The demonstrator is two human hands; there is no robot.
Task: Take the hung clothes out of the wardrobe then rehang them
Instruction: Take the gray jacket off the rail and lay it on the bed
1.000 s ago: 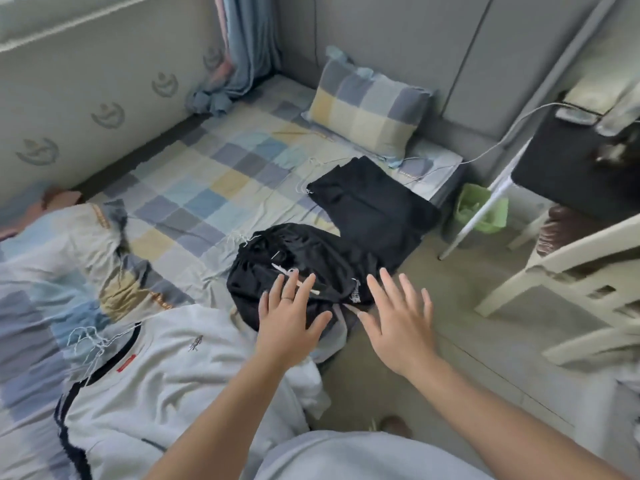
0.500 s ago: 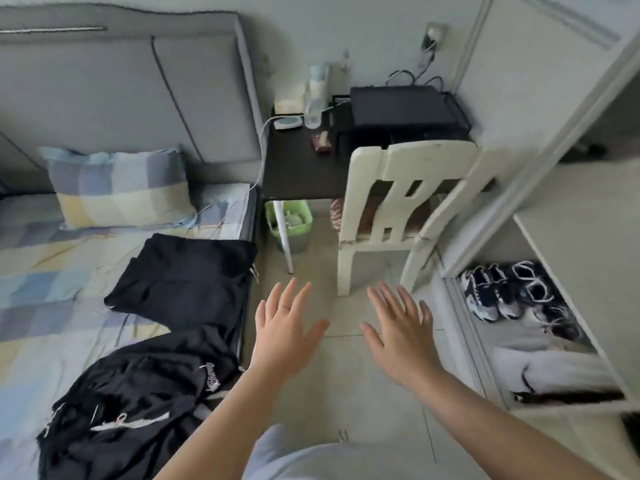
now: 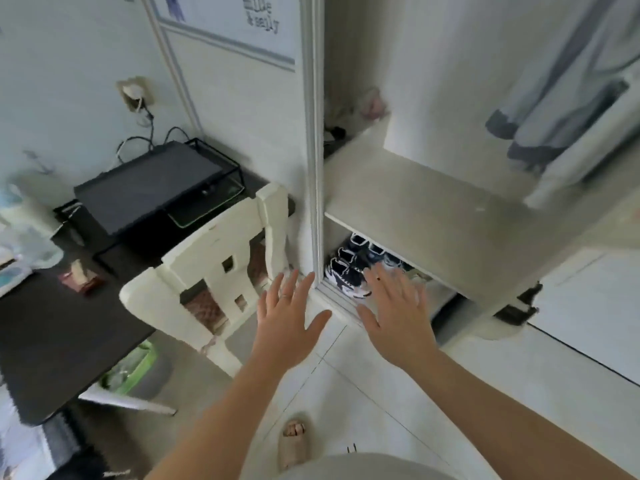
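The open white wardrobe [image 3: 433,209] fills the right half of the view, with a wide shelf at waist height. A pale blue-grey garment [image 3: 561,81] hangs inside it at the upper right, its dark cuffs dangling above the shelf. My left hand [image 3: 287,320] and my right hand [image 3: 394,313] are both held out in front of me with fingers spread, holding nothing. They hover low, in front of the wardrobe's left frame edge, well below the hanging garment.
A white chair [image 3: 214,271] stands just left of my hands against a dark desk [image 3: 52,323] that carries a black box [image 3: 152,185]. Sneakers [image 3: 349,271] sit under the wardrobe shelf. A green bin [image 3: 135,368] is under the desk. My slippered foot [image 3: 293,441] is on the tiled floor.
My view has swung right from the bed with the black and white clothes, past the chair, to the open wardrobe. Both hands stayed empty with fingers spread.
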